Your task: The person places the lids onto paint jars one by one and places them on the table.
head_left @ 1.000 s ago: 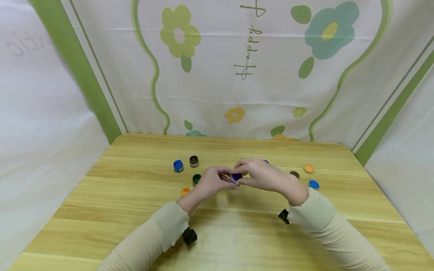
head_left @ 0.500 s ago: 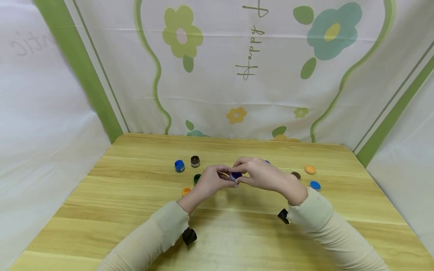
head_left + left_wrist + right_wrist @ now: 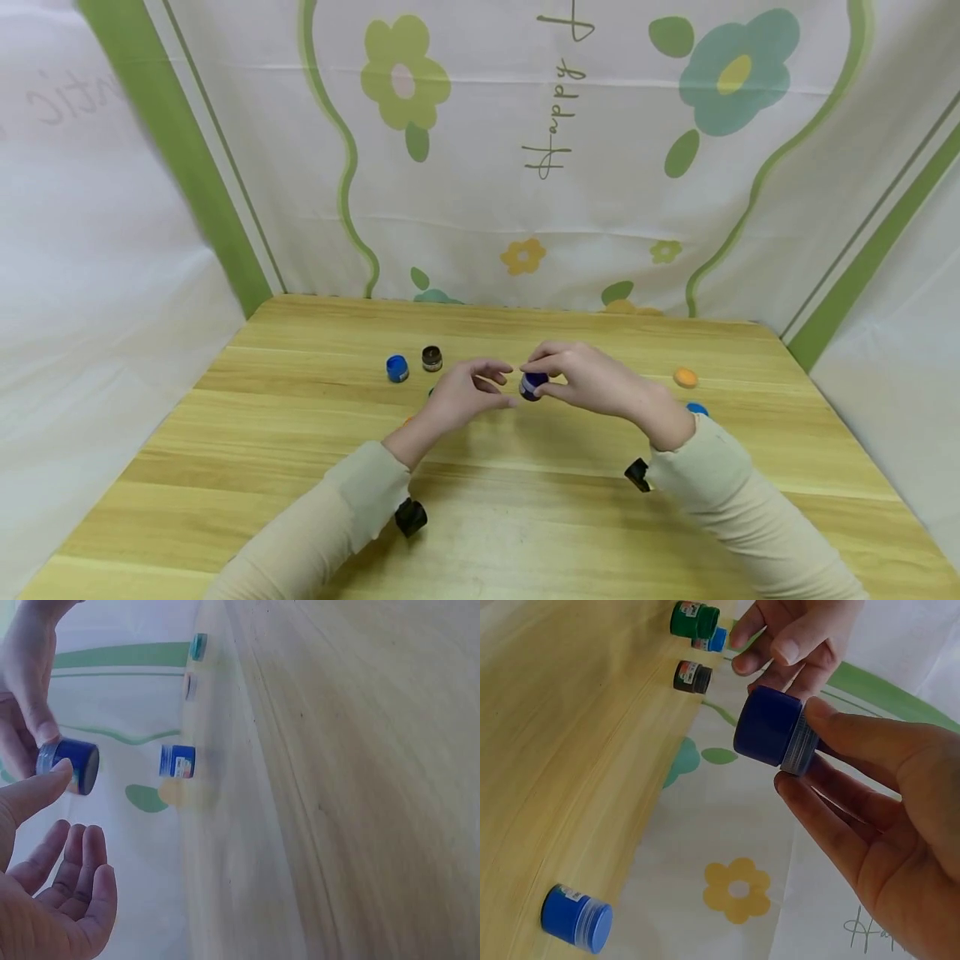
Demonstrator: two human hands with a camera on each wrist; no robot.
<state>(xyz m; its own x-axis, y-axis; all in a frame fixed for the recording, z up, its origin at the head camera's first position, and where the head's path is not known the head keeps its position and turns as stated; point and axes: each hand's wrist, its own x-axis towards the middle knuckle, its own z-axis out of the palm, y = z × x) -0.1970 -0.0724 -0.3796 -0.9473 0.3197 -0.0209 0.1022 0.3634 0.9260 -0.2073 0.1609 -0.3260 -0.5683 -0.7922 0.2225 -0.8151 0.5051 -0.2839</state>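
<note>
My right hand (image 3: 592,379) pinches a small dark blue paint jar (image 3: 531,387) above the middle of the table. In the right wrist view its thumb and fingertips grip the clear ribbed collar of the jar (image 3: 767,726), and the blue body points away from the palm. Just left of the jar, my left hand (image 3: 465,396) hangs with fingers loosely spread and holds nothing. In the left wrist view its thumb overlaps the jar (image 3: 88,766), while the other fingers (image 3: 75,859) stay apart from it.
An uncapped blue jar (image 3: 397,368) and a dark brown jar (image 3: 431,358) stand at the back left. A green jar (image 3: 694,620) is mostly hidden in the head view. Orange (image 3: 685,377) and blue (image 3: 697,409) lids lie at right. A capped blue jar (image 3: 576,919) shows in the right wrist view.
Both hands were at the dark blue jar; my left hand has come off it and moved slightly left. The right hand has carried the jar a little to the right.
</note>
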